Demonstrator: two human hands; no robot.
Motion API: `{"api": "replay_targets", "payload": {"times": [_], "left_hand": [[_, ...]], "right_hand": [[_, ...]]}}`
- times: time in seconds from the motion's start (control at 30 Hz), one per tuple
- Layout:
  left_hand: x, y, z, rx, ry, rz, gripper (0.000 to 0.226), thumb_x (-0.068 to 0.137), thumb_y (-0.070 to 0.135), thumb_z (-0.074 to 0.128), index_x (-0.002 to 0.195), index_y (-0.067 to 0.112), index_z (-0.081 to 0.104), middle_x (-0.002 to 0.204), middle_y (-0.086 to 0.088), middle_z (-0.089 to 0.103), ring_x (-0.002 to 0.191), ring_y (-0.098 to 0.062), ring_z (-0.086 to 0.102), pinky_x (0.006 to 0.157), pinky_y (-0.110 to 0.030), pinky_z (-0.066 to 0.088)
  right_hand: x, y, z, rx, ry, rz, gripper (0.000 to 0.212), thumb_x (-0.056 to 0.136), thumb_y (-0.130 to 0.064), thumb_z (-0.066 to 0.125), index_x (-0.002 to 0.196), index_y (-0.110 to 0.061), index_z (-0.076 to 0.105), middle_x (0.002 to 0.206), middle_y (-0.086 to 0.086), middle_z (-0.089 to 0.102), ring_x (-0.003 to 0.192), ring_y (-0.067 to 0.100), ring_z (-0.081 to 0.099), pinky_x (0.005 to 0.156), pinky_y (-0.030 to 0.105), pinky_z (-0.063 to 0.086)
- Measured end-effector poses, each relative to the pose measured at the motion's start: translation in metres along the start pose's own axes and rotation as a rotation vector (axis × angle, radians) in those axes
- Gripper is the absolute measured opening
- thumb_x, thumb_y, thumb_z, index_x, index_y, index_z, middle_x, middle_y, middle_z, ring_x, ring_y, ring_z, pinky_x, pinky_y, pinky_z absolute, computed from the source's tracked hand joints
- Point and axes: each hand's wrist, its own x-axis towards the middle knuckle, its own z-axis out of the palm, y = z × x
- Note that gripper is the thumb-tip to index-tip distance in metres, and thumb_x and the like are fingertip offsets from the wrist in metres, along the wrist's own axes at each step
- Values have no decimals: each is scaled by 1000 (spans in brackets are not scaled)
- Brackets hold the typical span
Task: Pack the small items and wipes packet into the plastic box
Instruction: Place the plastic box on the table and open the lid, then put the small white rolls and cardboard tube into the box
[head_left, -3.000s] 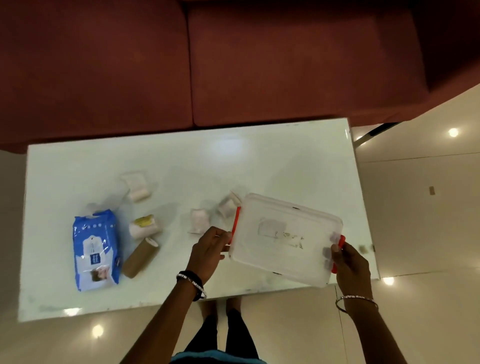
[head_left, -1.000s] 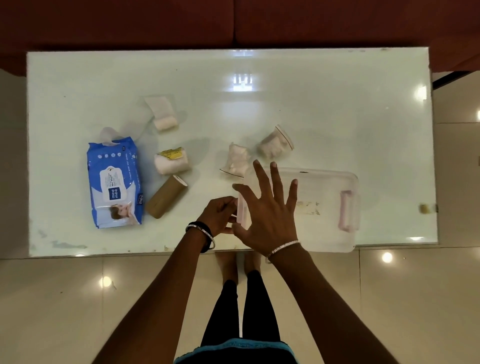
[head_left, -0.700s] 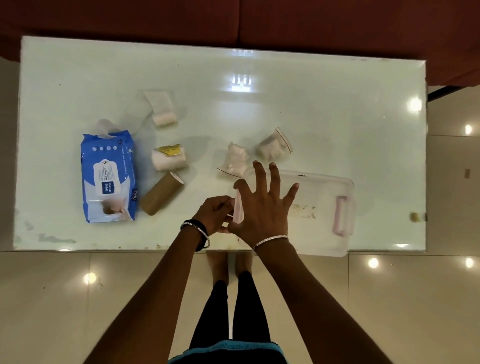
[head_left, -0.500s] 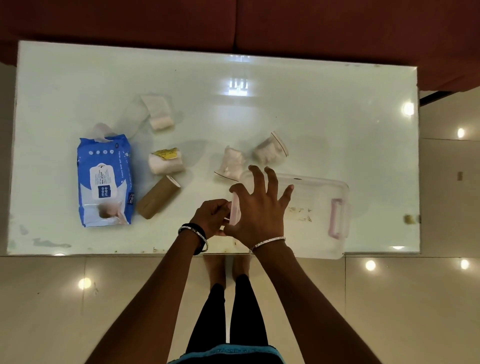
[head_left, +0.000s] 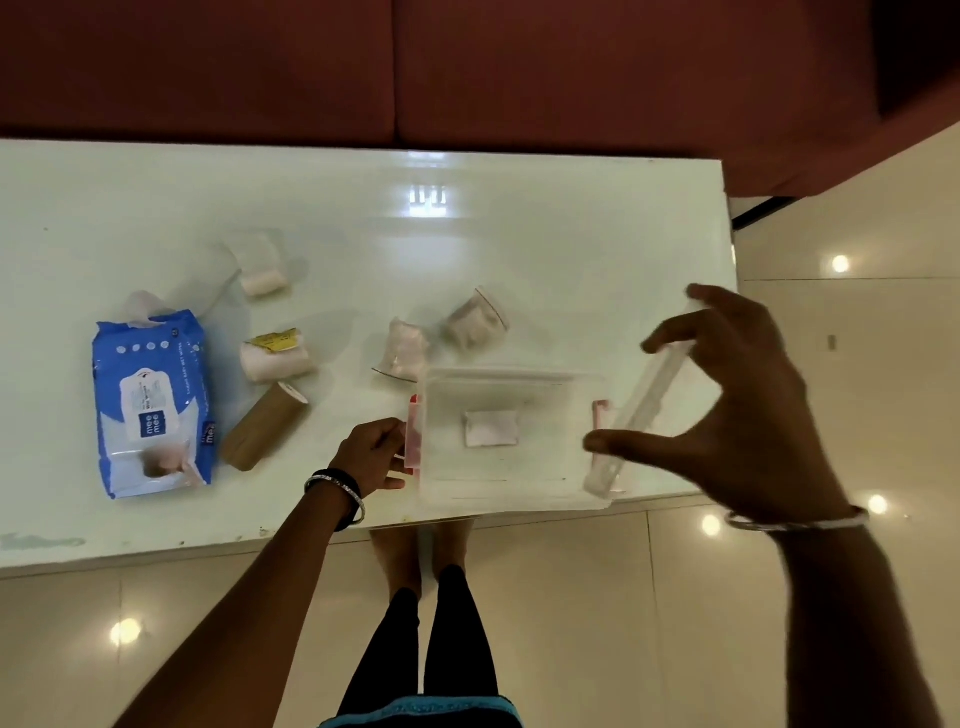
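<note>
A clear plastic box (head_left: 511, 486) stands open at the table's near edge, with a white label (head_left: 491, 428) showing through its bottom. My left hand (head_left: 371, 454) grips its red left latch (head_left: 413, 439). My right hand (head_left: 737, 410) holds the clear lid (head_left: 641, 400) tilted on edge, lifted to the right of the box. A blue wipes packet (head_left: 153, 408) lies at the left. Near it are a brown roll (head_left: 265, 434), a white roll with a yellow label (head_left: 275, 356), a white pouch (head_left: 260, 267), and two small bagged items (head_left: 405, 351) (head_left: 475, 322) just behind the box.
The white glossy table (head_left: 571, 249) ends on the right just past the lid. A dark red sofa (head_left: 415, 67) runs along the far side. Below the near edge are a tiled floor and my legs (head_left: 431, 639).
My right hand, which lay flat on the box's lid, has lifted the lid off and swung it to the right. The box now stands open. My left hand stays at the left latch.
</note>
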Motion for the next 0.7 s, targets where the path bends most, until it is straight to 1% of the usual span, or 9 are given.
{"api": "replay_targets", "payload": {"times": [0.07, 0.1, 0.2, 0.27, 0.37, 0.47, 0.6, 0.67, 0.7], "left_hand": [[1, 0, 1, 18, 2, -11, 23, 102, 18, 41, 93, 10, 61, 83, -8, 66, 68, -20, 66, 79, -45, 57], [2, 0, 1, 31, 3, -15, 24, 102, 18, 41, 96, 8, 62, 85, -10, 67, 69, -20, 67, 78, -44, 57], [3, -2, 1, 41, 2, -20, 27, 103, 19, 40, 108, 4, 62, 90, -14, 68, 71, -23, 67, 71, -39, 58], [4, -4, 2, 43, 5, -14, 28, 103, 19, 40, 110, 4, 62, 93, -15, 68, 73, -24, 67, 69, -37, 58], [4, -6, 3, 58, 18, 10, 30, 103, 18, 38, 109, 4, 63, 96, -15, 69, 75, -25, 68, 69, -37, 59], [4, -9, 5, 55, 32, 27, 31, 104, 19, 36, 107, 5, 63, 95, -14, 69, 75, -25, 68, 64, -34, 58], [5, -12, 4, 48, 36, 31, 31, 104, 20, 36, 105, 5, 63, 95, -15, 69, 76, -25, 68, 56, -27, 58], [5, -12, 3, 40, 31, 34, 31, 104, 20, 36, 107, 3, 63, 96, -16, 69, 75, -24, 68, 53, -23, 58], [5, -12, 2, 33, 28, 35, 31, 104, 19, 37, 108, 3, 63, 97, -17, 69, 74, -24, 69, 52, -23, 58]], "right_hand": [[-7, 24, -23, -36, 51, 57, 84, 45, -75, 79, 108, -25, 58, 145, 1, 42, 137, 17, 42, 101, 44, 51], [-10, 35, -30, -44, 80, 89, 85, 44, -73, 80, 109, -22, 58, 144, 3, 44, 134, 18, 44, 100, 46, 52], [-22, 69, -40, -71, 170, 139, 85, 43, -65, 81, 107, -14, 60, 142, 10, 49, 130, 13, 46, 98, 42, 50], [-30, 93, -36, -72, 259, 161, 81, 45, -62, 83, 104, -11, 59, 142, 11, 49, 131, 12, 45, 97, 39, 49], [-36, 125, -14, 17, 439, 218, 75, 48, -56, 89, 99, -9, 58, 143, 11, 49, 137, 17, 45, 95, 37, 53], [-31, 143, 26, 163, 577, 318, 70, 47, -51, 93, 91, -10, 57, 143, 8, 49, 134, 7, 46, 89, 37, 58], [-22, 162, 77, 260, 609, 420, 68, 43, -57, 92, 82, -17, 55, 140, 2, 52, 126, 4, 51, 83, 28, 58], [-21, 174, 97, 223, 572, 455, 66, 43, -62, 89, 80, -20, 54, 136, 3, 57, 123, 1, 53, 82, 30, 59], [-22, 180, 106, 190, 542, 470, 66, 44, -63, 88, 79, -19, 55, 135, 4, 60, 118, -5, 54, 82, 32, 59]]}}
